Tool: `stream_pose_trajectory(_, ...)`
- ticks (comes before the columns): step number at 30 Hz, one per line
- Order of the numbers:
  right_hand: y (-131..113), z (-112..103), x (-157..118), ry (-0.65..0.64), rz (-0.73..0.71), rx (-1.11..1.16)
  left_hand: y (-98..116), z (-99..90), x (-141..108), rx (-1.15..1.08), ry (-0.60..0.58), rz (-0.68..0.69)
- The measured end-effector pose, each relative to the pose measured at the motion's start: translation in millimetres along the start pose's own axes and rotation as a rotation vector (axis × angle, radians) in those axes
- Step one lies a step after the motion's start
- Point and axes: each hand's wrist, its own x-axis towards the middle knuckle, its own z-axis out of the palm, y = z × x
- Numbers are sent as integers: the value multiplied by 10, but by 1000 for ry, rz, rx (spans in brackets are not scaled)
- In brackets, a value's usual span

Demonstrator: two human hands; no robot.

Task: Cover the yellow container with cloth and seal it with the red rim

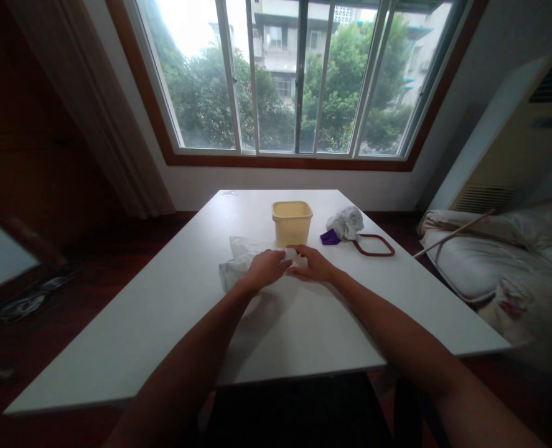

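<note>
A thin white plastic bag (236,258) lies crumpled over the table, partly hidden behind my left hand (269,269). That hand is closed on the bag, its fingertips meeting a pale fold in front of the bin. Close by on the right, my right hand (313,264) has its fingers curled at the same fold, with the thumb lower and some space between. The exact grip of its fingertips is small and blurred. Just beyond both hands stands an upright pale yellow plastic bin (292,227), its open top facing up.
On the white table (163,323), to the bin's right, sit a crumpled white bundle (346,222), a purple piece (330,238) and a reddish-brown rounded frame (374,253). A padded seat (467,249) with a thin stick (453,233) stands beyond the right edge.
</note>
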Motion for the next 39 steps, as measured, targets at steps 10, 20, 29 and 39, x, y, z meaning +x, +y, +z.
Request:
stream_pose_trajectory(10,-53,-361,54,391,323,80,51,-59,-34,-90,83,179)
stream_pose_trajectory(20,366,-705,-62,792,537,168,-184,-166,24,95,110,-9)
stream_pose_trajectory(29,453,-742,-71,800,605,45,-382,-304,97,-439,329,-336)
stream_pose_trajectory(39,-364,-329,6,134,131,58,-20,-84,133,-1373,246,-194)
